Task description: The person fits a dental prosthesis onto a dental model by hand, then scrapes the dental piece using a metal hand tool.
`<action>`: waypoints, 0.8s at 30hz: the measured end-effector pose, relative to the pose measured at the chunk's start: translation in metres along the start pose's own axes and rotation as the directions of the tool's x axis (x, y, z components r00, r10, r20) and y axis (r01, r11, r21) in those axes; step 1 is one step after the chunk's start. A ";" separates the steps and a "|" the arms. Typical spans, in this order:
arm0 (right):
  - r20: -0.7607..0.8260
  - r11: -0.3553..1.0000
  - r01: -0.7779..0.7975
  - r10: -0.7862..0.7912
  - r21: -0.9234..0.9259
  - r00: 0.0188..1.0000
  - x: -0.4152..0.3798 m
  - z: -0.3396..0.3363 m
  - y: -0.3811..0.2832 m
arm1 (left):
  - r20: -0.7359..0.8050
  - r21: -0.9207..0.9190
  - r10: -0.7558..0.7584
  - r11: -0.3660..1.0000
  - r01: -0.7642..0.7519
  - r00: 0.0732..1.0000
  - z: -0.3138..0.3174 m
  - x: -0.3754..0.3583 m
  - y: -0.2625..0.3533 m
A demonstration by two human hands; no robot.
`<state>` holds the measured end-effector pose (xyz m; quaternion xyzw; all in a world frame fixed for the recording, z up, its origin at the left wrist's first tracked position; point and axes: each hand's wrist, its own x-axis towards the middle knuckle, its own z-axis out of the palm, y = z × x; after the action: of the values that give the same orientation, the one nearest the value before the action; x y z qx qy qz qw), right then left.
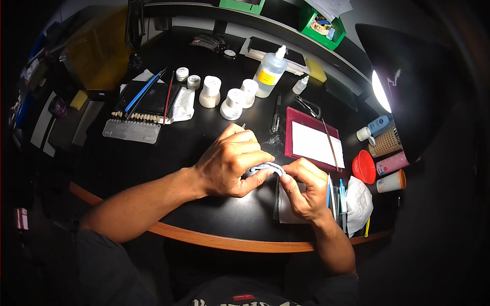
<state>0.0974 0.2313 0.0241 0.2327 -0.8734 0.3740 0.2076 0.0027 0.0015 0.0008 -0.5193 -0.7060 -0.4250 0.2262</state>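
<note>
the pale curved piece (269, 165) is held above the desk (214, 219) between two hands, its long axis running roughly left to right as a shallow arch that bows away from the person, the right end bending down toward the right thumb. the left hand (230, 164) grips its left end, fingers curled and thumb beneath, and the right hand (305, 189) pinches the other end between thumb and forefinger. beyond them, a squeeze bottle (270, 74) with a yellow label holds see-through liquid; the nearest white-capped jar (210, 93) shows pale contents low down. a green bin (322, 30) at the far side carries what look like dental models, while the inside of the red bowl (363, 167) to the right is hard to make out. the desk's wooden edge (229, 243) curves just nearer the person than both hands; black surface stretches from the left forearm to the tooth-tab holder (131, 131), and the maroon-framed pad (315, 143) lies just past the right hand.
</note>
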 end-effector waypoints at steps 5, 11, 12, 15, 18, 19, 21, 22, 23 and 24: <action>0.030 0.996 -0.054 0.052 0.073 0.998 -0.001 -0.005 -0.001 | 0.006 0.002 -0.001 1.000 0.001 1.000 0.000 0.000 0.001; 0.048 0.992 -0.077 0.073 0.095 0.996 -0.001 -0.006 0.000 | 0.001 -0.001 0.003 1.000 -0.003 1.000 0.001 0.000 0.000; 0.049 0.992 -0.080 0.076 0.094 0.996 -0.001 -0.006 -0.001 | 0.002 -0.001 0.003 1.000 -0.003 1.000 0.001 0.000 0.000; 0.051 0.992 -0.089 0.084 0.092 0.995 -0.001 -0.006 -0.001 | 0.006 0.000 0.003 1.000 -0.003 1.000 0.000 0.000 0.001; 0.051 0.991 -0.089 0.084 0.096 0.995 -0.001 -0.005 -0.001 | 0.004 0.003 0.006 1.000 -0.006 1.000 0.000 0.000 0.001; 0.047 0.992 -0.083 0.079 0.099 0.996 -0.002 -0.005 0.001 | 0.002 0.003 0.007 1.000 -0.007 1.000 0.000 0.000 0.000; 0.045 0.992 -0.078 0.074 0.102 0.996 -0.002 -0.005 0.001 | 0.001 0.006 0.008 1.000 -0.008 1.000 0.001 0.000 0.001; 0.047 0.992 -0.079 0.074 0.101 0.996 -0.002 -0.005 0.001 | 0.002 0.008 0.007 1.000 -0.007 1.000 0.000 0.000 0.001; 0.048 0.992 -0.079 0.075 0.100 0.996 -0.002 -0.005 0.000 | 0.004 0.010 0.007 1.000 -0.007 1.000 0.000 0.001 0.001; 0.047 0.992 -0.077 0.073 0.098 0.996 -0.002 -0.005 0.000 | 0.002 0.009 0.008 1.000 -0.008 1.000 0.000 0.001 0.001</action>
<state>0.0995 0.2359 0.0265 0.2180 -0.8660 0.4196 0.1627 0.0036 0.0020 0.0016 -0.5213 -0.7062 -0.4204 0.2296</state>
